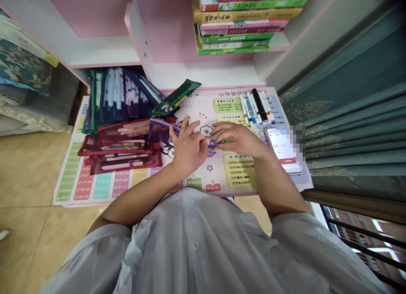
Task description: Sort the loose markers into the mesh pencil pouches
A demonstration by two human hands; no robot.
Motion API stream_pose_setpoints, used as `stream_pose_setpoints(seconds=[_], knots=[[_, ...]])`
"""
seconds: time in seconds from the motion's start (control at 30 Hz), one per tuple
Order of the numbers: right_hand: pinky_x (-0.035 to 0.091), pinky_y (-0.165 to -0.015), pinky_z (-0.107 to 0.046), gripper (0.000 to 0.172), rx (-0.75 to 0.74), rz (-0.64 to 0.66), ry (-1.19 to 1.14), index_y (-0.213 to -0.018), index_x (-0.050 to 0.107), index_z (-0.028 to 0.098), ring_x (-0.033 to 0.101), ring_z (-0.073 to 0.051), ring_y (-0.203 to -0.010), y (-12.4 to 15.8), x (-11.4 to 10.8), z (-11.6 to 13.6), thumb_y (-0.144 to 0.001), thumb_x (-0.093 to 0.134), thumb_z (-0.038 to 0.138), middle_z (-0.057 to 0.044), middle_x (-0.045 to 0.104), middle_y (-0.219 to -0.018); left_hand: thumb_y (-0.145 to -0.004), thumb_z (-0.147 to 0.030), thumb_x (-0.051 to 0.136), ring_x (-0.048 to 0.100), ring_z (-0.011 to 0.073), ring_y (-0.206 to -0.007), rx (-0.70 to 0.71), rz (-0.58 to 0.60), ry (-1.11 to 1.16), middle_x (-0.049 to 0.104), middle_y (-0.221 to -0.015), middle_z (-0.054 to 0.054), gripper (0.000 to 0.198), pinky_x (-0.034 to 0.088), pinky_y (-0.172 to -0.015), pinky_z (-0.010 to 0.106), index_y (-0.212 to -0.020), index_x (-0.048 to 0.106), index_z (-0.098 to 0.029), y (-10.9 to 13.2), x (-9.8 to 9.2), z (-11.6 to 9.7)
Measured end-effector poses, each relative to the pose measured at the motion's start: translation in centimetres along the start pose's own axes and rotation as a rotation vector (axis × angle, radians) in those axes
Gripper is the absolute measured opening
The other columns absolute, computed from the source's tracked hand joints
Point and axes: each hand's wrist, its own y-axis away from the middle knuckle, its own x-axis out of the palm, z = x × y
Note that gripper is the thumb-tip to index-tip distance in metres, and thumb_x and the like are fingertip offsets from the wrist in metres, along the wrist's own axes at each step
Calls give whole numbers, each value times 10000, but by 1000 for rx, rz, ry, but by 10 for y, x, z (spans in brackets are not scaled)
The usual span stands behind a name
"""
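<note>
A purple-edged pencil pouch (157,128) is held low over the middle of the desk, partly hidden by my fingers. My left hand (189,145) pinches its upper edge with thumb and forefinger, the other fingers spread. At the pouch's right end, my right hand (240,140) grips it between thumb and curled fingers. Whether a zip pull is between the fingertips I cannot tell. Left of the pouch lie red mesh pencil pouches (122,148) with pens inside. A green pouch (179,97) leans behind it, near blue pouches (116,97) full of markers.
Several loose markers (258,106) lie at the desk's back right, with a lit phone (283,148) in front of them. Stacked books (237,28) rest on the shelf above the printed desk mat (206,175). A teal curtain (349,99) hangs along the right side.
</note>
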Motion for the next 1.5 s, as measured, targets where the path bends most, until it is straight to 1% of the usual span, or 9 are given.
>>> stream_pose_setpoints(seconds=[0.2, 0.4, 0.67, 0.87, 1.03, 1.2, 1.33, 1.5], knots=[[493, -1052, -471, 141, 8, -5, -22, -758, 742, 267, 607, -285, -1238, 1, -1, -3, -786, 747, 406, -44, 741, -1109, -884, -258, 580, 284, 361, -1494, -4, 8, 5, 595, -1400, 50, 176, 150, -1171, 719, -721, 635, -223, -2, -3, 3], [497, -1041, -485, 181, 33, -22, -23, -752, 739, 268, 612, -293, -1226, 1, -4, -3, -778, 755, 447, -39, 746, -1086, -890, -264, 572, 283, 356, -1494, -11, -31, -1, 587, -1411, 43, 169, 127, -1172, 725, -738, 637, -228, -2, -6, 9], [503, -1026, -478, 192, 41, -31, -24, -759, 748, 270, 623, -293, -1203, 3, -8, -5, -775, 753, 462, -39, 740, -1090, -878, -256, 594, 282, 359, -1494, -36, -45, -16, 580, -1420, 30, 139, 135, -1180, 711, -745, 626, -228, -2, -11, 11], [504, -1023, -472, 197, 54, -28, -18, -747, 734, 269, 633, -288, -1193, 3, -8, -5, -763, 762, 464, -39, 744, -1087, -876, -261, 599, 271, 350, -1499, -36, -47, -10, 573, -1428, 30, 145, 103, -1183, 712, -736, 619, -229, -2, -11, 12], [509, -1015, -465, 204, 47, -18, -10, -740, 733, 268, 646, -280, -1168, 2, -8, -4, -769, 754, 469, -39, 747, -1081, -874, -266, 597, 285, 366, -1491, -39, -51, -12, 580, -1418, 23, 142, 109, -1177, 725, -739, 625, -232, -2, -11, 12], [505, -1018, -473, 230, 57, -17, -4, -737, 733, 267, 639, -289, -1176, 2, -9, -5, -767, 752, 494, -43, 747, -1078, -873, -251, 594, 272, 363, -1496, -44, -71, -38, 571, -1429, 31, 123, 77, -1188, 710, -757, 630, -232, -2, -12, 15], [510, -1009, -473, 243, 63, -22, -6, -742, 734, 262, 639, -293, -1177, 3, -10, -7, -768, 750, 503, -51, 745, -1073, -876, -258, 591, 278, 353, -1496, -42, -80, -48, 577, -1422, 32, 120, 75, -1193, 697, -765, 629, -233, -2, -11, 17], [509, -1013, -477, 245, 65, -25, -7, -739, 729, 266, 636, -295, -1186, 4, -10, -9, -762, 757, 509, -46, 744, -1072, -866, -241, 599, 278, 362, -1494, -56, -84, -34, 581, -1414, 36, 121, 69, -1190, 703, -750, 627, -227, -3, -14, 18]])
